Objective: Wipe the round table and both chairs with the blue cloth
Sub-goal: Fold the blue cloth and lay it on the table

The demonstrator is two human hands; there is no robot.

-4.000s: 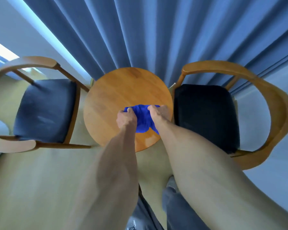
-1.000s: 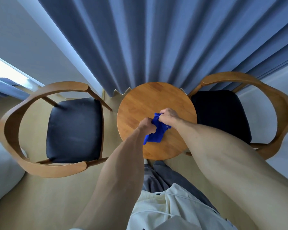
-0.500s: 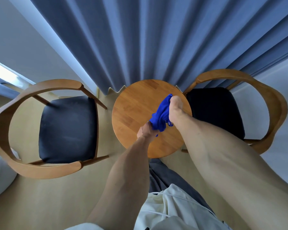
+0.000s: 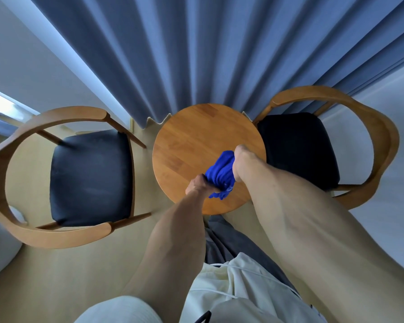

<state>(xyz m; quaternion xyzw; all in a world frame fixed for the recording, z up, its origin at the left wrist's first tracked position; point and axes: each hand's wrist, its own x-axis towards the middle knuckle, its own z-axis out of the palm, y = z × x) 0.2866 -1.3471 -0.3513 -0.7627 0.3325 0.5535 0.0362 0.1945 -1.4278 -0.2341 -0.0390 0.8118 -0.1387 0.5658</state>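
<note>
Smooth, satiny wood on the round table; soft bunched blue cloth; matt dark cushions on wooden-framed chairs.

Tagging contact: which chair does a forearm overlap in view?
The right chair: the right forearm crosses its black seat. The left chair is fully uncovered.

no readable text, labels or numbers anywhere
</note>
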